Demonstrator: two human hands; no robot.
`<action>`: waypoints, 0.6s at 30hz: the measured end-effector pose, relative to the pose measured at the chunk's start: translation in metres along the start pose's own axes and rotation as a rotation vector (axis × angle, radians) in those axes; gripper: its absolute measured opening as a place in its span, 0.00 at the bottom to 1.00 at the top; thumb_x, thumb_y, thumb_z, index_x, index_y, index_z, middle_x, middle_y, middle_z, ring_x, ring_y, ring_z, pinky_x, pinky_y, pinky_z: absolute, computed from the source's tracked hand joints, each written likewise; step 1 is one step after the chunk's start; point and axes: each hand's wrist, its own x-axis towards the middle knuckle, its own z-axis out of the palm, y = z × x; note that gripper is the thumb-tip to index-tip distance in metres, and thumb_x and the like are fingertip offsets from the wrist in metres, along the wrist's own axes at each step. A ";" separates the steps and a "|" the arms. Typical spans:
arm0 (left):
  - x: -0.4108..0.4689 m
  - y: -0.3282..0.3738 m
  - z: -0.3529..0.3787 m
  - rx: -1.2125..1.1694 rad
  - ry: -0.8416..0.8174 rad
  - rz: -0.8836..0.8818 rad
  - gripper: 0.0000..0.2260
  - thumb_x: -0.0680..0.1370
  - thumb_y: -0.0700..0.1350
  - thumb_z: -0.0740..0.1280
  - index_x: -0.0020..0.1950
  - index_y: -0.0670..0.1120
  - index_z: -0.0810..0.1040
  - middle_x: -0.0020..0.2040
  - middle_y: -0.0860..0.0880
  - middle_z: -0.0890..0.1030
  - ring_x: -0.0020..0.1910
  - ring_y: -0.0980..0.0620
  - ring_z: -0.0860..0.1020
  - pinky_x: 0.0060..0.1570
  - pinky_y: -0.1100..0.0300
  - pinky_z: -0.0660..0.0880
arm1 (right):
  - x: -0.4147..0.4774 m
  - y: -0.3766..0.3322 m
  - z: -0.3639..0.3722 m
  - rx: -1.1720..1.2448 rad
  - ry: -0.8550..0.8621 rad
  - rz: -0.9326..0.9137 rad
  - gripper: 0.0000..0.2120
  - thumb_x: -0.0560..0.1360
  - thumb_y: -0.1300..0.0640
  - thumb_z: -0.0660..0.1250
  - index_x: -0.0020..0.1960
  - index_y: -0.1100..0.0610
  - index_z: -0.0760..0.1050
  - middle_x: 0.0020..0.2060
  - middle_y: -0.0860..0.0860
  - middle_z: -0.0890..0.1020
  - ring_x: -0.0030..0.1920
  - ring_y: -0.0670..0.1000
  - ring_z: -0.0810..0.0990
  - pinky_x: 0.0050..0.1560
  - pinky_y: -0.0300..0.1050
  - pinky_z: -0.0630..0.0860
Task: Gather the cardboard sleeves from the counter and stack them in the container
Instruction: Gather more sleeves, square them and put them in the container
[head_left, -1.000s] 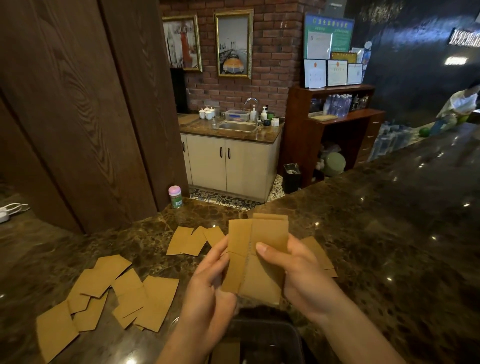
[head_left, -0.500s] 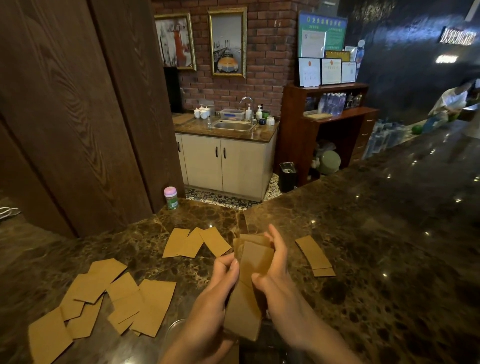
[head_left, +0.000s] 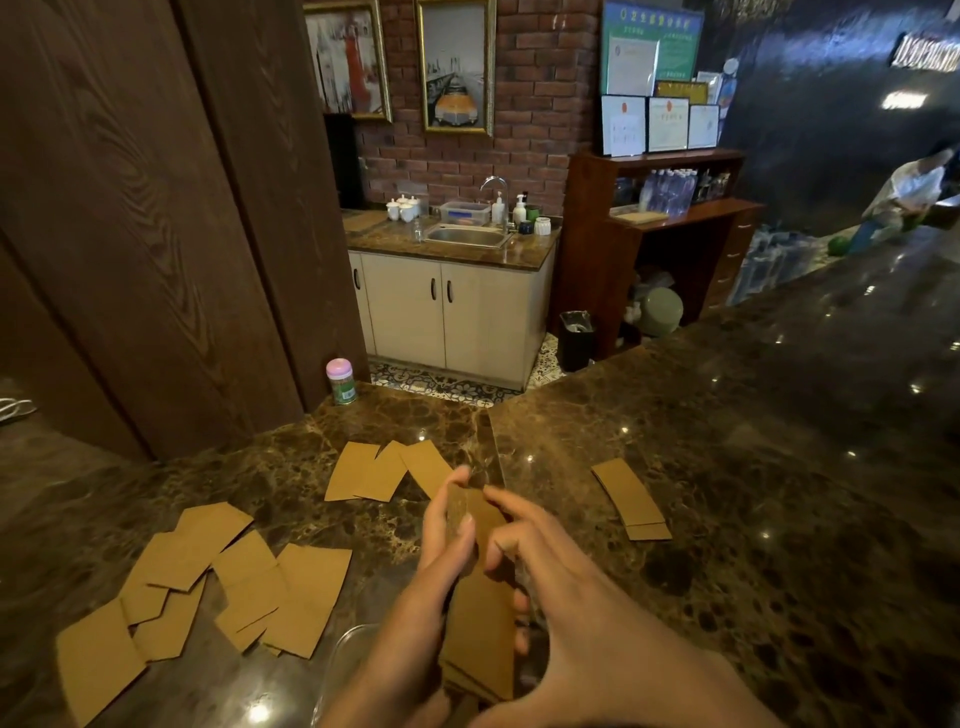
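Observation:
A squared-up bundle of brown cardboard sleeves (head_left: 480, 631) stands on edge between both my hands, low over the clear container (head_left: 340, 654), of which only a curved rim shows. My left hand (head_left: 441, 561) presses its left face, and my right hand (head_left: 561, 587) grips its right side. Several loose sleeves (head_left: 228, 587) lie scattered on the dark marble counter (head_left: 727, 519) to the left. A few more sleeves (head_left: 382, 470) lie just beyond my hands. A small stack of sleeves (head_left: 631, 499) lies to the right.
A pink-lidded green jar (head_left: 341, 381) stands at the counter's far edge beside a dark wooden pillar (head_left: 156, 234). Beyond the counter are a sink cabinet (head_left: 457, 306) and a wooden shelf unit (head_left: 665, 234). A person (head_left: 909, 195) is at the far right.
The fanned sleeves in my hands have been pushed together into one tight bundle and lowered toward the container. The view has tipped downward slightly.

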 end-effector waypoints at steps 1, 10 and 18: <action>-0.004 0.006 -0.004 -0.006 -0.028 -0.007 0.52 0.44 0.66 0.81 0.57 0.38 0.68 0.43 0.42 0.78 0.27 0.69 0.79 0.31 0.75 0.72 | 0.000 0.001 0.000 0.028 0.010 -0.021 0.34 0.65 0.38 0.83 0.59 0.39 0.64 0.76 0.27 0.50 0.66 0.44 0.74 0.59 0.37 0.79; -0.037 0.029 -0.008 -0.263 -0.236 -0.462 0.20 0.70 0.48 0.78 0.60 0.59 0.80 0.53 0.37 0.85 0.39 0.34 0.83 0.37 0.44 0.84 | -0.001 0.004 0.006 0.188 -0.071 -0.051 0.39 0.63 0.48 0.86 0.64 0.44 0.66 0.75 0.28 0.55 0.71 0.31 0.64 0.67 0.29 0.68; -0.032 0.025 -0.011 -0.150 -0.069 -0.452 0.18 0.74 0.55 0.71 0.59 0.47 0.77 0.51 0.39 0.84 0.36 0.48 0.85 0.32 0.57 0.83 | 0.003 -0.005 0.017 0.243 -0.065 -0.115 0.36 0.64 0.52 0.87 0.61 0.49 0.67 0.72 0.33 0.62 0.72 0.39 0.68 0.62 0.44 0.81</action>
